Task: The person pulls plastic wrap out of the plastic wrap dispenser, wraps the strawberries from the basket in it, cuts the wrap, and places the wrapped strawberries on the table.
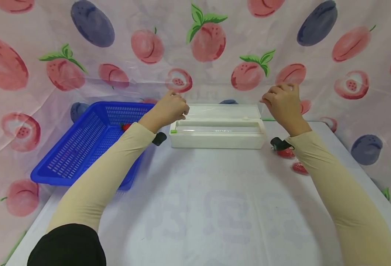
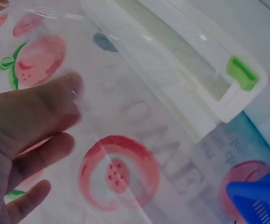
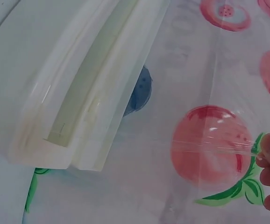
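A white cling film dispenser (image 1: 216, 141) with a green slider (image 2: 241, 73) at one end stands at the back of the table, its lid (image 1: 222, 111) raised. Clear cling film (image 3: 209, 145) stretches out of it behind the box, pulled into thin creases towards the right hand. Above the box's left end, my left hand (image 1: 170, 108) pinches the film at the fingertips, other fingers apart. My right hand (image 1: 283, 105), raised beyond the box's right end, pinches the film's other side between thumb and fingers. The film itself is hardly visible in the head view.
Left of the dispenser, a blue plastic basket (image 1: 82, 155) holds a red strawberry (image 1: 126, 127), partly hidden by the left forearm. Two shiny red pieces, one farther back (image 1: 285, 153) and one nearer (image 1: 299, 168), lie beside the right forearm. A fruit-print sheet (image 1: 215, 77) hangs behind the table.
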`<action>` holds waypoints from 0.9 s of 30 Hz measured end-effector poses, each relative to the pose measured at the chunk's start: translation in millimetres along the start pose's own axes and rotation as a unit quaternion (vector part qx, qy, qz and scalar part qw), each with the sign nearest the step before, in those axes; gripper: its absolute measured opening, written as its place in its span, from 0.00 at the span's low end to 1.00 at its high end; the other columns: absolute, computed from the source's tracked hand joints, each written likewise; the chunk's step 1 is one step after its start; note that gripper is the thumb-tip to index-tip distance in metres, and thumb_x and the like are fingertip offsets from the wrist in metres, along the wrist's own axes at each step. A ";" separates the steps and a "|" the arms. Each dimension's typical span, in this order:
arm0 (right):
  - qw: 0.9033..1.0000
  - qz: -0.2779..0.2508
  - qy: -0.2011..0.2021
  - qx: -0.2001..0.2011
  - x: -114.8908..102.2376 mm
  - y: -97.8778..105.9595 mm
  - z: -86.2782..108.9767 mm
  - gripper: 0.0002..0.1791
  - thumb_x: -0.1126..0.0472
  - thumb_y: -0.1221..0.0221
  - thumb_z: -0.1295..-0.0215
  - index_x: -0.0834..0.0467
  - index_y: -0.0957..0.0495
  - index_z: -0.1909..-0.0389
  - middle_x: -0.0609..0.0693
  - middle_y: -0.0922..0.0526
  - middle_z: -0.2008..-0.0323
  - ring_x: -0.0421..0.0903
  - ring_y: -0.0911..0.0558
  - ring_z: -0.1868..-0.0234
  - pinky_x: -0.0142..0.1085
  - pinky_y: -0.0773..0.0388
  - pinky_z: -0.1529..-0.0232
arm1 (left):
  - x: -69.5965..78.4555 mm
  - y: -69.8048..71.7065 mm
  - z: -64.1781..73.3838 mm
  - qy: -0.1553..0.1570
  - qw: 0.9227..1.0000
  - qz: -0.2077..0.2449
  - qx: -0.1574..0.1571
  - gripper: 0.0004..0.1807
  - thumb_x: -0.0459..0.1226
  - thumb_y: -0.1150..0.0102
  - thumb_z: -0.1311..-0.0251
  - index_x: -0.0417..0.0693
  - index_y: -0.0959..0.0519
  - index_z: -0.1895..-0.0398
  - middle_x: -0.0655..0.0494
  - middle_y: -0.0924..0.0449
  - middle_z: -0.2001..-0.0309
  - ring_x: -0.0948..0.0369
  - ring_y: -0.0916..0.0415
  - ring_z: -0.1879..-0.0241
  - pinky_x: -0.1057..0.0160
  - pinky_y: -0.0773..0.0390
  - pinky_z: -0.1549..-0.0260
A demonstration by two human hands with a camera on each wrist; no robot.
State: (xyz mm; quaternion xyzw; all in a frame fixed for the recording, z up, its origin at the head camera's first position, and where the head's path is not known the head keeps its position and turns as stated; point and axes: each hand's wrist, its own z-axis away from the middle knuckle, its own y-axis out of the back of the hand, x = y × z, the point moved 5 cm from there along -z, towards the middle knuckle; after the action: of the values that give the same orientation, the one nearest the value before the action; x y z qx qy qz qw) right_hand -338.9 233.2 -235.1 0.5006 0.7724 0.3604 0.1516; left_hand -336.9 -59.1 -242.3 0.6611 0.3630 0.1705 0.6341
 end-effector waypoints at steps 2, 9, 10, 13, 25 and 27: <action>1.000 0.003 0.000 0.004 0.4 2.2 -0.1 0.05 0.65 0.34 0.47 0.64 0.16 0.71 0.62 0.16 0.71 0.59 0.22 0.61 0.59 0.33 0.49 | -1.4 2.5 1.6 0.002 1.000 0.010 -0.001 0.05 0.31 0.38 0.47 0.49 0.16 0.75 0.55 0.16 0.72 0.56 0.21 0.64 0.51 0.33 0.47; 1.000 0.005 -0.007 0.001 1.4 7.8 -0.7 0.06 0.64 0.35 0.45 0.64 0.16 0.70 0.63 0.16 0.70 0.60 0.23 0.60 0.58 0.34 0.48 | -9.0 10.9 5.5 0.043 0.998 -0.003 0.055 0.06 0.29 0.43 0.44 0.47 0.18 0.73 0.52 0.16 0.70 0.53 0.20 0.64 0.49 0.29 0.52; 1.000 0.005 -0.007 0.002 1.4 8.2 -0.7 0.06 0.64 0.35 0.45 0.64 0.16 0.70 0.63 0.16 0.70 0.60 0.23 0.60 0.58 0.35 0.48 | -10.0 12.4 6.2 0.055 0.997 -0.009 0.062 0.06 0.30 0.42 0.44 0.47 0.18 0.73 0.51 0.16 0.70 0.53 0.20 0.63 0.49 0.29 0.51; 1.000 0.006 -0.007 0.007 2.4 8.8 -0.4 0.07 0.63 0.36 0.44 0.64 0.17 0.71 0.62 0.16 0.70 0.59 0.23 0.61 0.58 0.35 0.49 | -13.4 15.1 8.3 0.086 0.992 -0.026 0.086 0.06 0.29 0.42 0.44 0.48 0.18 0.71 0.52 0.16 0.68 0.53 0.21 0.59 0.50 0.31 0.47; 0.998 0.012 -0.015 0.053 -0.5 28.7 -1.7 0.08 0.61 0.37 0.42 0.64 0.17 0.71 0.63 0.17 0.70 0.59 0.25 0.62 0.58 0.37 0.49 | -16.2 31.9 18.2 0.161 0.956 -0.044 0.243 0.07 0.37 0.40 0.43 0.47 0.16 0.64 0.49 0.15 0.61 0.52 0.21 0.57 0.52 0.33 0.44; 0.998 0.013 -0.015 0.062 -0.9 31.8 -1.6 0.08 0.61 0.37 0.42 0.64 0.17 0.70 0.63 0.17 0.70 0.59 0.24 0.62 0.58 0.37 0.47 | -15.3 34.2 19.8 0.172 0.949 -0.045 0.260 0.08 0.39 0.41 0.42 0.47 0.16 0.64 0.49 0.14 0.62 0.52 0.21 0.58 0.52 0.33 0.44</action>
State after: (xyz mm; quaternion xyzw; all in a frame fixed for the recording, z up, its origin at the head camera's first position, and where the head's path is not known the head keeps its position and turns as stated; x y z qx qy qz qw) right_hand -318.3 239.4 -211.5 0.5244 0.7843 0.3064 0.1268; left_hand -324.7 -81.6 -208.5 0.7468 0.5275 0.1530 0.3749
